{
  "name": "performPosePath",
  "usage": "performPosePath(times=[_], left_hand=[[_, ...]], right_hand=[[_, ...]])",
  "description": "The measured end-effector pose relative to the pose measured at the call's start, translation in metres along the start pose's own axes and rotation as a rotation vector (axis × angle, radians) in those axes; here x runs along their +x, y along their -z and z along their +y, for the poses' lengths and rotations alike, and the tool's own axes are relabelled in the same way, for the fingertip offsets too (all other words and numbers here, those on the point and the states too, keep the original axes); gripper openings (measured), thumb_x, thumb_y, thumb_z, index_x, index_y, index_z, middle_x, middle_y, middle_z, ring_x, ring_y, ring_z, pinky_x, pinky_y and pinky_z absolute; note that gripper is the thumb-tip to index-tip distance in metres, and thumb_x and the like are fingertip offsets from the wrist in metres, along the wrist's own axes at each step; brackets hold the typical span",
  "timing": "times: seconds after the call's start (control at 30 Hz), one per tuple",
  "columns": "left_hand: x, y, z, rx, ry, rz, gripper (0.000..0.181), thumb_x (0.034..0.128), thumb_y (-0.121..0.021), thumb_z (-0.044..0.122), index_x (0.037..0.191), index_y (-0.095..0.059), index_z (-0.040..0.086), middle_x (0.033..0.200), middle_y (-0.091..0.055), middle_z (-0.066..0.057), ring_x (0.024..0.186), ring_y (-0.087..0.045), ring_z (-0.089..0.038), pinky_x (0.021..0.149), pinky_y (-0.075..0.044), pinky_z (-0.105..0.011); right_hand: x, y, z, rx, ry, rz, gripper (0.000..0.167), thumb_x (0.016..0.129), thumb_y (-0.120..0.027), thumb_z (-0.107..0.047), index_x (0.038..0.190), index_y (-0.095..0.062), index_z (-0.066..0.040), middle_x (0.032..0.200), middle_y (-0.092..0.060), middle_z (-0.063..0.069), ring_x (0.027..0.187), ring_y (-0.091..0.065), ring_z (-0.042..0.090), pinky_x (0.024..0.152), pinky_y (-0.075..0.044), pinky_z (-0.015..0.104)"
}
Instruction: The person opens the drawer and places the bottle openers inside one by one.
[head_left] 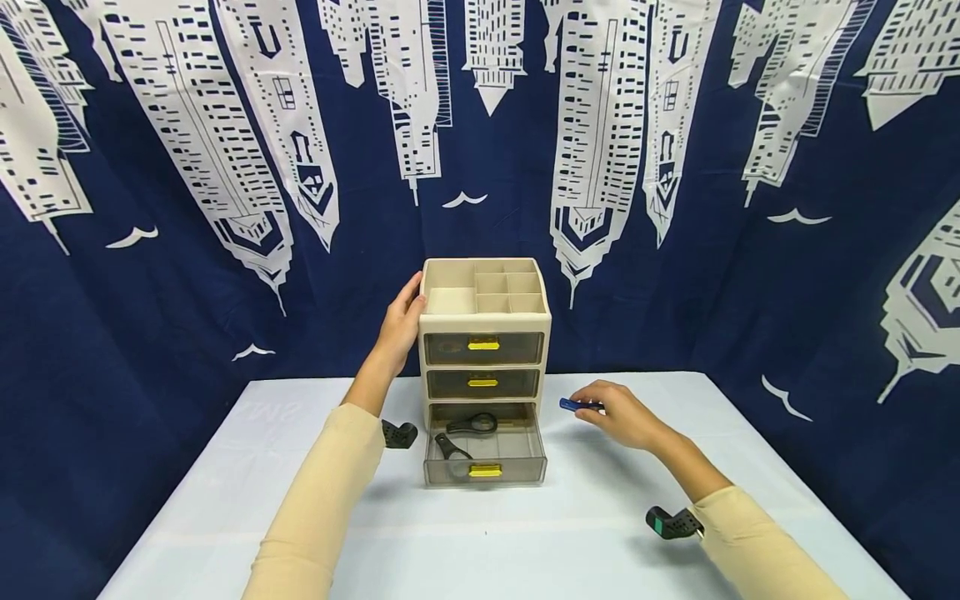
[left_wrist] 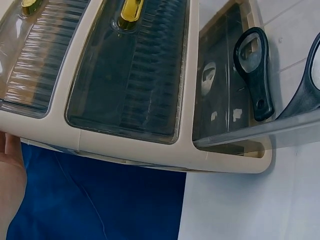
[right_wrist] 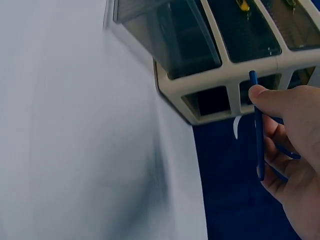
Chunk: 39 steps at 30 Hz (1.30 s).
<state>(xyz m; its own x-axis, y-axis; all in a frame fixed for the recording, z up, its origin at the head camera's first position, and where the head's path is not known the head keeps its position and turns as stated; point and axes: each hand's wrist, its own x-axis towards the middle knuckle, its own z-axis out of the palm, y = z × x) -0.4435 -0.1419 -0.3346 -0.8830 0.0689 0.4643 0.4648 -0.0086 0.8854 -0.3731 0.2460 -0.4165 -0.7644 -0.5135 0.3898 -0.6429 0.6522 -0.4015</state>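
Note:
A cream desktop organizer [head_left: 486,325] stands on the table, its bottom drawer [head_left: 517,446] pulled out. Two black-handled magnifying glasses lie in that drawer: one magnifying glass [left_wrist: 260,97] shows whole in the left wrist view, the other magnifying glass [left_wrist: 302,90] is cut off by the frame edge. My left hand [head_left: 400,325] rests against the organizer's upper left side, fingers extended along it. To the right of the organizer, my right hand [head_left: 615,412] pinches a thin blue rod-like object [right_wrist: 259,135] above the table. Fingers partly hide this object, so its kind is unclear.
Two upper drawers with yellow handles [head_left: 483,342] are closed. Divided compartments [head_left: 506,287] form the organizer's top. A white-covered table [head_left: 480,542] lies beneath, with a dark blue curtain [head_left: 360,317] behind. Black devices [head_left: 673,523] sit near both wrists.

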Motion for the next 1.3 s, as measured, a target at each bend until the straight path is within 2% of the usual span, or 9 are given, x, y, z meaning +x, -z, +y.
performPosePath(times=[0.23, 0.37, 0.57, 0.9, 1.07, 1.23, 1.3], left_hand=[[0.000, 0.000, 0.000, 0.007, 0.005, 0.005, 0.054, 0.1124, -0.042, 0.019, 0.165, -0.029, 0.015, 0.166, -0.031, -0.008, 0.147, -0.035, -0.024, 0.117, -0.031, -0.044], [0.001, -0.001, 0.000, 0.007, 0.007, 0.001, 0.054, 0.1126, -0.041, 0.019, 0.165, -0.029, 0.015, 0.166, -0.030, -0.008, 0.147, -0.035, -0.024, 0.117, -0.031, -0.044], [0.000, -0.002, 0.001, 0.014, 0.012, -0.002, 0.054, 0.1129, -0.042, 0.022, 0.165, -0.029, 0.018, 0.166, -0.030, -0.006, 0.147, -0.035, -0.022, 0.117, -0.031, -0.043], [-0.001, -0.003, 0.000, 0.005, -0.003, 0.016, 0.055, 0.1116, -0.042, 0.019, 0.165, -0.029, 0.014, 0.166, -0.030, -0.010, 0.147, -0.034, -0.026, 0.116, -0.032, -0.043], [-0.002, -0.004, 0.000, -0.007, 0.005, 0.010, 0.054, 0.1124, -0.042, 0.019, 0.165, -0.030, 0.016, 0.166, -0.030, -0.009, 0.147, -0.035, -0.026, 0.117, -0.031, -0.045], [-0.001, -0.003, 0.000, -0.011, 0.009, 0.010, 0.054, 0.1127, -0.042, 0.019, 0.165, -0.030, 0.017, 0.166, -0.031, -0.008, 0.147, -0.035, -0.025, 0.117, -0.031, -0.045], [-0.001, -0.002, 0.000, -0.008, 0.010, 0.013, 0.053, 0.1128, -0.042, 0.018, 0.165, -0.030, 0.016, 0.166, -0.031, -0.007, 0.147, -0.035, -0.023, 0.117, -0.031, -0.044]], right_hand=[[0.007, -0.008, -0.022, 0.009, 0.070, -0.020, 0.018, 0.097, -0.073, -0.007, 0.114, -0.076, -0.002, 0.105, -0.071, 0.002, 0.097, -0.067, 0.021, 0.084, -0.055, 0.044], [0.012, -0.015, -0.032, -0.020, 0.125, -0.046, 0.020, 0.098, -0.073, -0.008, 0.116, -0.076, -0.002, 0.105, -0.071, 0.001, 0.097, -0.065, 0.019, 0.083, -0.054, 0.040], [0.022, -0.026, -0.049, -0.041, 0.174, -0.065, 0.020, 0.097, -0.073, -0.007, 0.117, -0.076, -0.003, 0.106, -0.070, 0.000, 0.098, -0.065, 0.018, 0.086, -0.053, 0.041], [0.046, -0.050, -0.081, -0.059, 0.187, -0.095, 0.020, 0.096, -0.076, -0.009, 0.115, -0.077, -0.003, 0.105, -0.069, 0.002, 0.093, -0.064, 0.017, 0.079, -0.054, 0.035], [0.053, -0.062, -0.087, -0.060, 0.181, -0.097, 0.021, 0.097, -0.075, -0.012, 0.116, -0.076, -0.003, 0.107, -0.070, 0.005, 0.094, -0.065, 0.019, 0.079, -0.054, 0.036], [0.054, -0.067, -0.089, -0.018, 0.149, -0.076, 0.027, 0.100, -0.071, -0.015, 0.124, -0.073, -0.001, 0.113, -0.070, 0.010, 0.099, -0.065, 0.020, 0.083, -0.054, 0.039], [0.052, -0.067, -0.091, 0.007, 0.136, -0.061, 0.028, 0.100, -0.071, -0.015, 0.124, -0.072, -0.001, 0.111, -0.070, 0.009, 0.096, -0.064, 0.020, 0.081, -0.054, 0.038]])
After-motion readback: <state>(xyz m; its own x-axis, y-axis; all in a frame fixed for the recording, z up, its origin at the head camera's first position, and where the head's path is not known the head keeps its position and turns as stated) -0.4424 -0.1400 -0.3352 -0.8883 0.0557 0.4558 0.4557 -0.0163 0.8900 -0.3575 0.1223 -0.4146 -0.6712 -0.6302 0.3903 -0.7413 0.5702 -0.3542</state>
